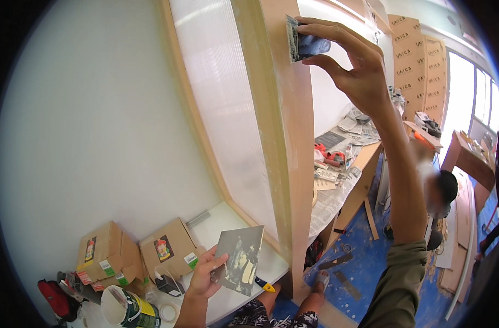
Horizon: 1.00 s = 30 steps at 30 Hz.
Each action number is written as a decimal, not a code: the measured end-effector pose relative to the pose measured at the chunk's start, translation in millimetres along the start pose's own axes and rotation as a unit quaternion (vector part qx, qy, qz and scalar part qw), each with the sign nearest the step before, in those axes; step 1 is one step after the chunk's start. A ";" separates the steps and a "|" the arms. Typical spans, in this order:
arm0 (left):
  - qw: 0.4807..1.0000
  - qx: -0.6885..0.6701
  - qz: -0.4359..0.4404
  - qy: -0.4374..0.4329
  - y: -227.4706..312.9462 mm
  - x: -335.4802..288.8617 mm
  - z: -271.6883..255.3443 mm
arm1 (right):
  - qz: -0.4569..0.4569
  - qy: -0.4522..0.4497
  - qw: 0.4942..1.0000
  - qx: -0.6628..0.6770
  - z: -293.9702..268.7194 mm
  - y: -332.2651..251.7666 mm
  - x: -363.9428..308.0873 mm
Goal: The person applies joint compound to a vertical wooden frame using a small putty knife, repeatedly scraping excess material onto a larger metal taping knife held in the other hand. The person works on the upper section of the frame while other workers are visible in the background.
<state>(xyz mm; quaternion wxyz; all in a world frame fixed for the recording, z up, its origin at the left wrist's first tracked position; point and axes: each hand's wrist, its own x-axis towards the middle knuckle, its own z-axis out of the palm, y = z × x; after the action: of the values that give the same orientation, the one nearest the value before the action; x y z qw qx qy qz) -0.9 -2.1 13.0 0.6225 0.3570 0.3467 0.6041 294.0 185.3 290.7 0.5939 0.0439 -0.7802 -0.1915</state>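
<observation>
High up, my right hand (361,68) grips a small dark flat scraper (314,46) between fingers and thumb. Its edge, crusted with pale residue, is against the face of a tall wooden post (297,142). Low in front of me, my left hand (205,274) holds a thin grey square board (230,246) by its left side, thumb on top. Cream-coloured filler (246,268) is smeared over the board. Beside the post stands a translucent ribbed panel (219,82) in a wooden frame.
Cardboard boxes (167,246), a bucket (115,306), a tape roll (169,312) and a yellow-handled tool (264,285) are on the white tabletop (222,216). Behind the post, a newspaper-covered bench (337,191) holds clutter. Another person (443,191) is at the right, above blue floor covering (364,262).
</observation>
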 end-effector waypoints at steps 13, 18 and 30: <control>1.000 -0.010 0.006 0.013 2.3 -1.5 3.6 | -0.055 -0.036 0.992 -0.107 -0.8 3.2 18.3; 1.000 -0.018 0.000 0.009 2.8 -0.4 3.2 | -0.084 -0.051 0.986 -0.136 -3.4 4.8 21.0; 0.999 -0.006 0.013 0.029 9.6 -7.7 0.4 | -0.034 0.024 0.985 -0.170 -12.9 -13.5 5.8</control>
<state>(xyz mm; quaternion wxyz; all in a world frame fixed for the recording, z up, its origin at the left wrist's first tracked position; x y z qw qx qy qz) -5.6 -9.6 21.4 0.6064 0.3398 0.3560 0.6245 302.3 168.0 294.0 0.6044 -0.0267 -0.7200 -0.3400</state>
